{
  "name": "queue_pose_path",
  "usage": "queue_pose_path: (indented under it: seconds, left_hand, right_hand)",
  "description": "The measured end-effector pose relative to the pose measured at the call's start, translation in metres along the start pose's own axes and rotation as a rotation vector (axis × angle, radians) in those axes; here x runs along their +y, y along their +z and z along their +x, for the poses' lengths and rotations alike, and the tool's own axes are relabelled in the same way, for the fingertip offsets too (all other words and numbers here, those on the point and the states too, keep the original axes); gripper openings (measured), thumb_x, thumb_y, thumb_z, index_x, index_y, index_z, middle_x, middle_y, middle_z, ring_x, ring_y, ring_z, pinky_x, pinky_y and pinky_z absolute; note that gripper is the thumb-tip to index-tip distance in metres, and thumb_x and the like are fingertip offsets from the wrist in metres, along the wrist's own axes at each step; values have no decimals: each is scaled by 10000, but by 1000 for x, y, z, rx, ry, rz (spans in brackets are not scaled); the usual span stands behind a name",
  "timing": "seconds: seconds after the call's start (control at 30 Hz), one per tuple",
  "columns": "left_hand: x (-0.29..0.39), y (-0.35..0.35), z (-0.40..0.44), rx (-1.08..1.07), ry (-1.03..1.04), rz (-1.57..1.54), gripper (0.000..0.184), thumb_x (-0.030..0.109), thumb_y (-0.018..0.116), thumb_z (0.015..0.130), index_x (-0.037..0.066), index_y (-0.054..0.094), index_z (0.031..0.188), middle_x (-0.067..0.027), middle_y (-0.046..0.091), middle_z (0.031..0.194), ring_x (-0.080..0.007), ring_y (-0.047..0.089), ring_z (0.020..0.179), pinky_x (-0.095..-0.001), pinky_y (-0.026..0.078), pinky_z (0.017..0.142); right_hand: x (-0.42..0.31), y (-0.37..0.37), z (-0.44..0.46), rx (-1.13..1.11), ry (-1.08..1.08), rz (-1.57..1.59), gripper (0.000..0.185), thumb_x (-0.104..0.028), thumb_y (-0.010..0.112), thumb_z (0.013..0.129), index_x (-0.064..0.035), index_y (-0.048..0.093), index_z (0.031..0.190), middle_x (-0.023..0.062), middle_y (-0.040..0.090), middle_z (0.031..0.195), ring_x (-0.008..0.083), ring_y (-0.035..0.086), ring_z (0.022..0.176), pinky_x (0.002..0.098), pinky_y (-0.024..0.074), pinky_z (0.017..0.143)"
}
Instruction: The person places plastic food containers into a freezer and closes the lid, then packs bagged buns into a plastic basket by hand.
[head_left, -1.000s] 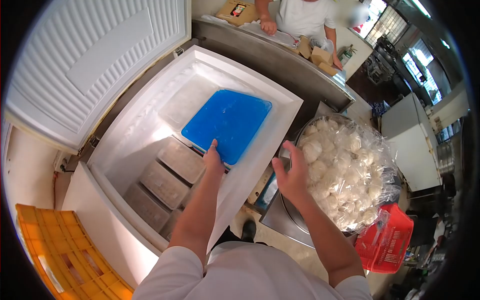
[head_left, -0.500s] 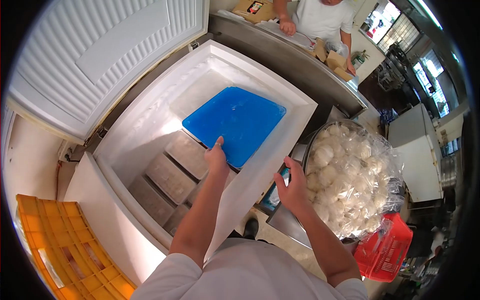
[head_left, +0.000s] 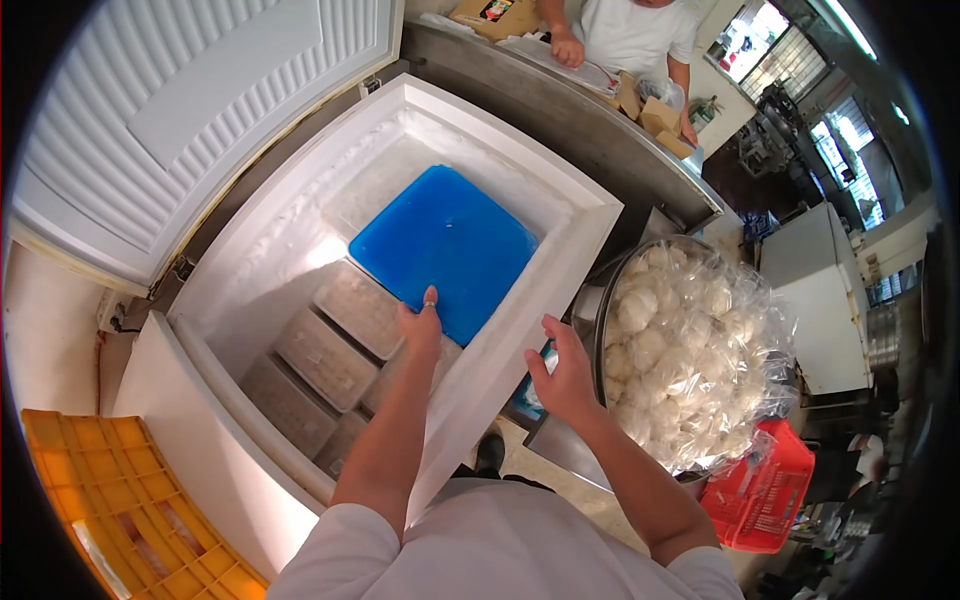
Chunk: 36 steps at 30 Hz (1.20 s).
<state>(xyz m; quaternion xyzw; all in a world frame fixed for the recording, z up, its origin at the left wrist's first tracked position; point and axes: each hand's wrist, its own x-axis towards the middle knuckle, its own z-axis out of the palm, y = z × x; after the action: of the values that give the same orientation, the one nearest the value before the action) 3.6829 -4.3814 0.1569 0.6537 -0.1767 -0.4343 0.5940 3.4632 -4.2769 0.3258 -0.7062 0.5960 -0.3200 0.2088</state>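
Note:
My left hand [head_left: 420, 325] grips the near corner of a flat blue plastic tray [head_left: 448, 240], thumb on top and the other fingers hidden beneath. The tray lies inside an open chest freezer [head_left: 190, 300], over its far and right part. Left of the tray, several lidded rectangular containers [head_left: 325, 357] sit side by side in the freezer. My right hand [head_left: 565, 375] is outside the freezer's right wall, thumb and fingers apart, holding nothing. Close by stands a large round metal basin [head_left: 602, 330] heaped with pale round balls in clear plastic [head_left: 680, 350].
The raised freezer lid [head_left: 230, 90] stands at the left. A yellow crate [head_left: 120, 500] is at lower left and a red basket [head_left: 765, 500] at lower right. Behind a steel counter [head_left: 540, 115], another person [head_left: 640, 40] works beside open cardboard boxes [head_left: 660, 120].
The blue tray has sunk lower into the freezer and swung slightly, with my left hand still on its near corner. My right hand keeps its place beside the freezer wall. The view has shifted slightly.

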Motion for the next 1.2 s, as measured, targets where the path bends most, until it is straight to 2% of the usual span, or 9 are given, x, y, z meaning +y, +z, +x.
queue_pose_path:
  seconds: [0.33, 0.53, 0.63, 0.67, 0.8, 0.97, 1.07, 1.1, 1.2]
  left_hand:
    - [23, 23, 42, -377, -333, 635, 734, 585, 751, 894, -77, 662, 1198, -194, 735, 1027, -244, 719, 813, -392, 573, 602]
    - [76, -16, 45, -449, -65, 933, 847, 692, 728, 848, -78, 665, 1194, -177, 747, 968, -286, 728, 827, -430, 589, 673]
    - [101, -67, 85, 33, 444, 988, 819, 674, 745, 844, -56, 674, 1210, -185, 758, 981, -305, 727, 845, -429, 579, 740]
    - [174, -89, 67, -1, 286, 853, 829, 586, 787, 851, -89, 609, 1298, -213, 751, 1103, -365, 713, 1074, -432, 553, 924]
    - [342, -203, 62, 597, 768, 216, 335, 245, 823, 907, -8, 683, 1077, -104, 691, 878, -242, 653, 844, -372, 544, 815]
    - [488, -339, 68, 982, 949, 205, 763, 434, 822, 892, -110, 518, 1332, -241, 626, 1298, -315, 594, 1219, -404, 454, 1064]
    - [528, -388, 108, 775, 878, 152, 855, 459, 829, 875, -119, 460, 1386, -247, 630, 1307, -325, 603, 1234, -408, 465, 1067]
    - [539, -397, 97, 380, 829, 154, 829, 423, 848, 864, -113, 471, 1372, -247, 648, 1262, -315, 614, 1222, -423, 484, 1058]
    - [544, -386, 100, 382, 813, 146, 687, 336, 884, 839, -68, 556, 1288, -232, 669, 1199, -291, 660, 1099, -411, 553, 943]
  right_hand:
    - [5, -2, 0, 3, 20, -3, 559, -116, 731, 915, -1, 508, 1415, 210, 609, 1295, 347, 618, 1185, 428, 527, 983]
    - [-11, 24, 17, -9, -115, -18, 581, -96, 732, 904, -7, 499, 1429, 214, 601, 1307, 356, 618, 1168, 438, 531, 948]
    - [-24, 48, 29, -48, -200, 42, 606, -76, 744, 892, -7, 489, 1438, 206, 603, 1292, 355, 619, 1164, 433, 531, 935]
    - [-32, 55, 34, -99, -190, 91, 590, -100, 732, 905, 15, 488, 1430, 235, 591, 1304, 400, 589, 1193, 470, 497, 985]
    - [-75, 83, 53, -213, -268, 211, 577, -127, 715, 922, 45, 481, 1420, 270, 580, 1295, 442, 567, 1196, 501, 468, 1020]
    - [-117, 117, 65, -233, -445, 257, 575, -94, 746, 893, 31, 506, 1400, 233, 604, 1270, 376, 627, 1125, 422, 530, 941]
    - [-142, 128, 69, -268, -500, 248, 570, -101, 746, 899, 27, 511, 1402, 218, 617, 1270, 360, 636, 1119, 415, 535, 938]
    - [-152, 130, 70, -275, -500, 265, 563, -101, 744, 903, 25, 513, 1401, 212, 623, 1269, 349, 639, 1120, 413, 537, 934]
    - [-176, 127, 71, -300, -485, 320, 554, -103, 737, 918, 18, 514, 1411, 193, 635, 1275, 311, 649, 1123, 400, 540, 922]
